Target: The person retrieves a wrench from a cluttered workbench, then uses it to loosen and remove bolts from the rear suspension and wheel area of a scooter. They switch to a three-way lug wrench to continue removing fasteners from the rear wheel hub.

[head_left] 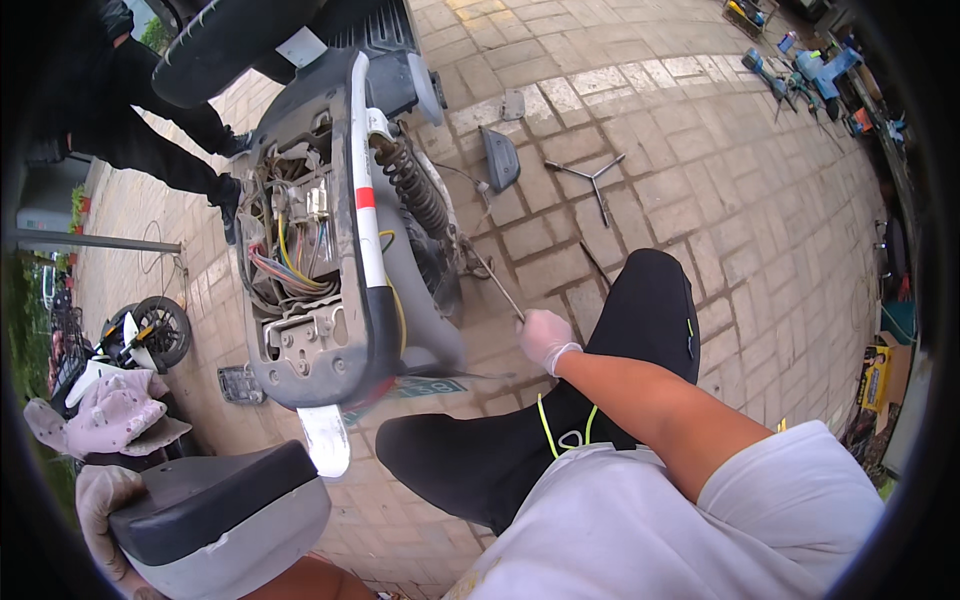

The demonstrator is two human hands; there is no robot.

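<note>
the right hand [547, 339] is curled closed around the near end of a slim grey metal rod [506, 293] pointing toward a dark coiled spring [413, 190]; it looks stiff, light, best held there. the left hand [103, 500] wraps a bulky black-topped grey block [235, 525], probably heavier, wanting support underneath.

Sits or squats low (cannot tell which), with right knee [655, 290] and left knee [420, 450] bent and spread. Holds a bare right forearm [670, 400] slantwise in front. Clenches a gloved right hand [549, 338], back upward. Curls a gloved left hand [103, 505] far out to the left, showing just a strip of left forearm [312, 582] low down.
</note>
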